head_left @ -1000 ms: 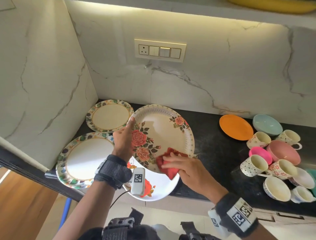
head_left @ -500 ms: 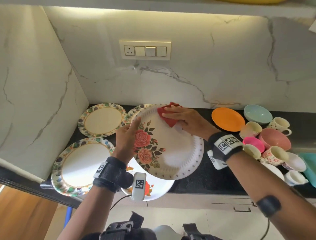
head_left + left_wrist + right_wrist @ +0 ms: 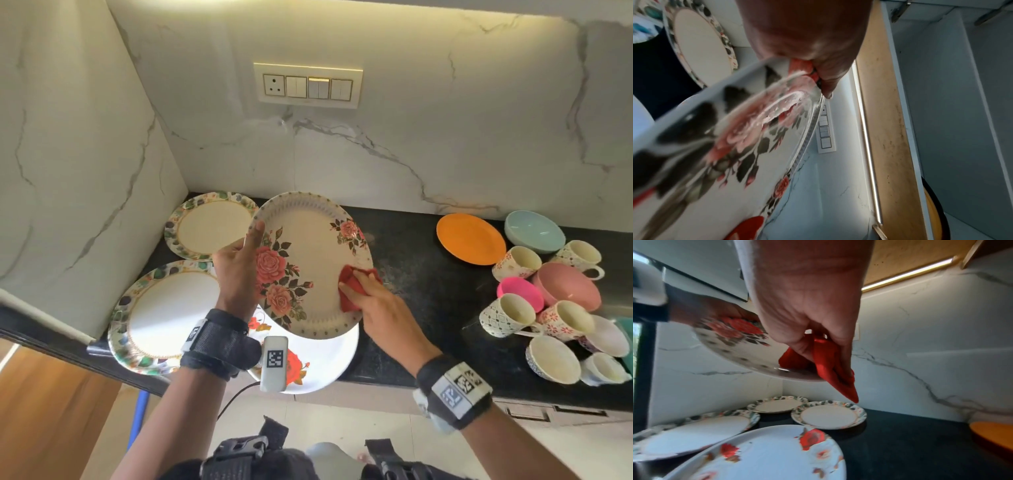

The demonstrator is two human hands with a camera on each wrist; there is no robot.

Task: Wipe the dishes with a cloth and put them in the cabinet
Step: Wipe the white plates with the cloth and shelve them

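Observation:
My left hand (image 3: 250, 246) holds a cream plate with pink roses (image 3: 308, 260) tilted above the counter, thumb on its left rim and fingers behind it. My right hand (image 3: 363, 291) grips a bunched red cloth (image 3: 352, 284) and presses it on the plate's lower right face, near the rim. The left wrist view shows the rose plate (image 3: 735, 146) blurred and close, with the left hand (image 3: 807, 40) pinching its edge. In the right wrist view the red cloth (image 3: 828, 366) hangs from the right hand (image 3: 807, 313) against the plate (image 3: 748, 350).
On the black counter (image 3: 411, 274) lie two leaf-rimmed plates (image 3: 210, 224) (image 3: 164, 315) and a white plate with red roses (image 3: 318, 359) under the held one. To the right sit an orange plate (image 3: 471, 238), a blue bowl (image 3: 534, 231) and several cups (image 3: 507, 315). Marble walls close the corner.
My right hand has swept the red cloth from the plate's top rim down to its lower right side. The left hand keeps its hold, and the plate has turned slightly.

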